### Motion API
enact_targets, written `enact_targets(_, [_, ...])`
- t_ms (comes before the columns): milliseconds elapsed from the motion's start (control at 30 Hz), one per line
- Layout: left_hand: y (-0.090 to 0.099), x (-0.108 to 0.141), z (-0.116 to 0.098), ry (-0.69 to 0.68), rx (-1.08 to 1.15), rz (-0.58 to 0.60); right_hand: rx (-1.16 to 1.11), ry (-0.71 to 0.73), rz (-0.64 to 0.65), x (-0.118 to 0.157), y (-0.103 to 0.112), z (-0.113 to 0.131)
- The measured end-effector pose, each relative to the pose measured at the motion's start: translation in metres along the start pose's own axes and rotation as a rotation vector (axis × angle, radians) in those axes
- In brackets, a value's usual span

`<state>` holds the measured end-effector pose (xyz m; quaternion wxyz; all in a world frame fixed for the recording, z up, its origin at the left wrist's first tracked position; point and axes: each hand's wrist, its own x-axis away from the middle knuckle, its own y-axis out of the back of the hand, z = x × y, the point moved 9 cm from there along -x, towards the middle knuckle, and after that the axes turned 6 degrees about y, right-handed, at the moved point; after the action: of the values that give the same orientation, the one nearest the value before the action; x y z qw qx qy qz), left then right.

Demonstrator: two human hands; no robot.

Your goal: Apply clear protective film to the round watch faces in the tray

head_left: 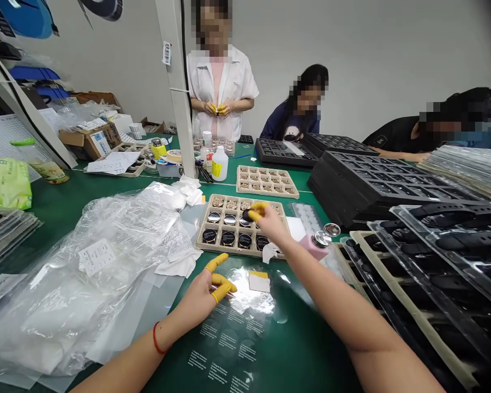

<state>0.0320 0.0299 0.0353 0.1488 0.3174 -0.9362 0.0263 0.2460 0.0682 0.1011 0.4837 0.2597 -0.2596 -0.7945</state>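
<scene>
Right hand [270, 222]: yellow-sheathed fingers closed on a dark round piece [249, 215], over the near compartment tray [213, 248]. Left hand [200, 292]: nearer the wearer, low over the green tabletop [306, 349]; upper finger apart from the lower ones; whether those pinch anything, cannot tell. Just right of its fingertips, a small yellow-and-white pad [259, 281]. Below them, clear film with rows of white print [228, 339], glossy under glare.

Tray beyond the left fingers: beige, molded square pockets; black printed discs in front row, shiny ones behind, metallic parts at back. Second beige tray [267, 182] farther off.

Left of the left fingers: crumpled clear plastic bags [118, 262], heaped, blocking much of that side. Right of the right fingers: pink bottle with metal top [317, 243], then black trays stacked high [343, 191] and clear trays of black straps [458, 240].

Past the fingers: white post [175, 82], translucent white bottle [220, 164], standing person in white [221, 82], two seated people [298, 109] [429, 125] bent low, plain pale wall [364, 43].
</scene>
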Motion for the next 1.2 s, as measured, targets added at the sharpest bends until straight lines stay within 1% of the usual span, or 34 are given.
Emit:
enact_targets(67, [-0.003, 0.000, 0.001, 0.011, 0.013, 0.028, 0.113, -0.048, -0.084, -0.035, 0.024, -0.021])
enact_targets(100, [-0.005, 0.000, 0.001, 0.015, 0.016, 0.039, 0.166, -0.079, -0.105, -0.047, 0.032, -0.031])
enact_targets(167, [-0.007, 0.000, 0.000, 0.019, 0.007, 0.054, 0.262, -0.125, -0.107, -0.063, 0.037, -0.048])
enact_targets(200, [-0.008, 0.000, 0.000, 0.020, -0.002, 0.057, 0.307, -0.133, -0.101, -0.067, 0.036, -0.053])
enact_targets(267, [-0.008, 0.000, 0.001, 0.020, -0.016, 0.055, 0.388, -0.116, -0.089, -0.071, 0.027, -0.056])
enact_targets(400, [-0.008, -0.002, 0.005, 0.016, -0.035, 0.061, 0.497, -0.033, -0.021, -0.082, -0.001, -0.046])
enact_targets(467, [-0.007, -0.003, 0.008, 0.025, -0.035, 0.065, 0.523, -0.038, 0.030, -0.089, -0.012, -0.042])
enact_targets(533, [-0.007, -0.005, 0.010, 0.036, -0.023, 0.068, 0.537, -0.077, 0.054, -0.092, -0.017, -0.040])
enact_targets(633, [-0.006, -0.007, 0.008, 0.045, -0.011, 0.061, 0.529, -0.107, 0.045, -0.088, -0.015, -0.033])
enact_targets(700, [-0.003, -0.008, 0.006, 0.058, -0.006, 0.028, 0.508, -0.086, 0.024, -0.080, -0.012, -0.021])
enact_targets(767, [0.001, -0.009, 0.003, 0.080, 0.022, -0.014, 0.477, -0.046, 0.006, -0.067, -0.009, -0.004])
enact_targets(867, [0.012, -0.008, 0.004, 0.116, 0.119, -0.077, 0.396, 0.055, 0.021, -0.036, -0.010, 0.030])
enact_targets(933, [0.016, -0.006, 0.007, 0.109, 0.182, -0.080, 0.317, 0.174, 0.091, -0.004, -0.018, 0.055])
enact_targets(967, [0.016, -0.006, 0.007, 0.092, 0.212, -0.057, 0.268, 0.261, 0.155, 0.017, -0.025, 0.068])
enact_targets(1000, [0.015, -0.006, 0.007, 0.070, 0.240, -0.019, 0.179, 0.433, 0.260, 0.042, -0.035, 0.086])
enact_targets(1033, [0.011, -0.006, 0.007, 0.051, 0.259, 0.028, 0.120, 0.564, 0.337, 0.068, -0.041, 0.099])
enact_targets(1067, [0.007, -0.006, 0.007, 0.043, 0.263, 0.068, 0.116, 0.636, 0.376, 0.090, -0.044, 0.104])
enact_targets(1100, [0.003, -0.006, 0.008, 0.046, 0.253, 0.088, 0.115, 0.671, 0.405, 0.109, -0.046, 0.105])
enact_targets(1133, [-0.001, -0.005, 0.009, 0.059, 0.227, 0.093, 0.120, 0.668, 0.420, 0.121, -0.046, 0.103])
enact_targets(1200, [-0.007, -0.004, 0.009, 0.086, 0.155, 0.067, 0.093, 0.594, 0.433, 0.134, -0.042, 0.093])
